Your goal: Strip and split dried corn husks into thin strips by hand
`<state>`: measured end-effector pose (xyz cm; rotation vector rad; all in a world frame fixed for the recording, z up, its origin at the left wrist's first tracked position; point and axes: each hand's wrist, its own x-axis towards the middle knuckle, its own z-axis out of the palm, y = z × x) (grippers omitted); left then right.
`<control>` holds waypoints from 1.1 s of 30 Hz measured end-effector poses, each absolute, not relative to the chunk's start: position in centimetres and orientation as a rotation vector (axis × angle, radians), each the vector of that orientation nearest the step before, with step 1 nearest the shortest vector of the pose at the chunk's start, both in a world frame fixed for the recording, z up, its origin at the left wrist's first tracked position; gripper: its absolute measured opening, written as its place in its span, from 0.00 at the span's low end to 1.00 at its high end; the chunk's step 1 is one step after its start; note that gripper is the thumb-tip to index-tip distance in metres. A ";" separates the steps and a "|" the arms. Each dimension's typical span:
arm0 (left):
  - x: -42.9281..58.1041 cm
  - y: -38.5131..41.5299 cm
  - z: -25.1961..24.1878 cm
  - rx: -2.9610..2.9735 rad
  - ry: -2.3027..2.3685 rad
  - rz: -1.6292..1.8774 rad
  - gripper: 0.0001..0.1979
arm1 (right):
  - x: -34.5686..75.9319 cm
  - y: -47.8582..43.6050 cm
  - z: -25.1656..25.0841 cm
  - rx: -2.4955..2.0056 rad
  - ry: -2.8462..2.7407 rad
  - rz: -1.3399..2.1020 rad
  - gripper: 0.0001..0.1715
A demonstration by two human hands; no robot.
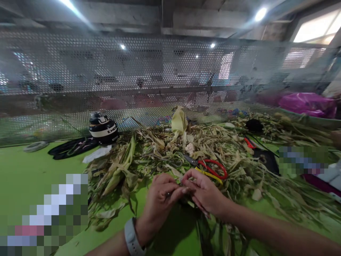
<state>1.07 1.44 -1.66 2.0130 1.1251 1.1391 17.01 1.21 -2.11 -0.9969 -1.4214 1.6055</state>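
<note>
My left hand (162,197), with a pale watch band (132,236) on its wrist, is closed, thumb and fingers pinched together. Facing it, fingertips nearly touching, my right hand (205,193) is closed in a pinch too. Whatever lies between the fingertips is small and mostly hidden. Below them hang dark green leafy strips (204,231). Just beyond my right hand lies a pair of scissors (216,168) with red and yellow on the handles, blades pointing left into a heap of dried husks and leaves (160,145). One paler husk (179,121) stands up at the back.
A black bottle (102,127) with a white band stands behind left, beside a black strap-like item (71,147) and white plastic (97,154). A perforated screen (149,78) closes off the back of the green table (32,170). At right are a red-handled tool (249,143) and purple bag (307,104).
</note>
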 end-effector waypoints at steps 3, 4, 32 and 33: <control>1.5 1.3 -1.3 1.750 1.058 1.084 0.13 | 17.1 1.4 -2.0 -1.018 -1.440 1.599 0.19; 1.6 1.3 -1.3 1.646 1.030 1.061 0.13 | 17.2 1.5 -2.0 -1.020 -1.452 1.585 0.18; 1.3 1.9 -1.8 1.117 0.878 0.856 0.06 | 17.3 1.4 -2.6 -1.088 -1.770 1.154 0.13; 1.2 1.9 -1.8 1.130 0.889 0.858 0.05 | 17.4 1.4 -2.5 -1.080 -1.799 1.109 0.13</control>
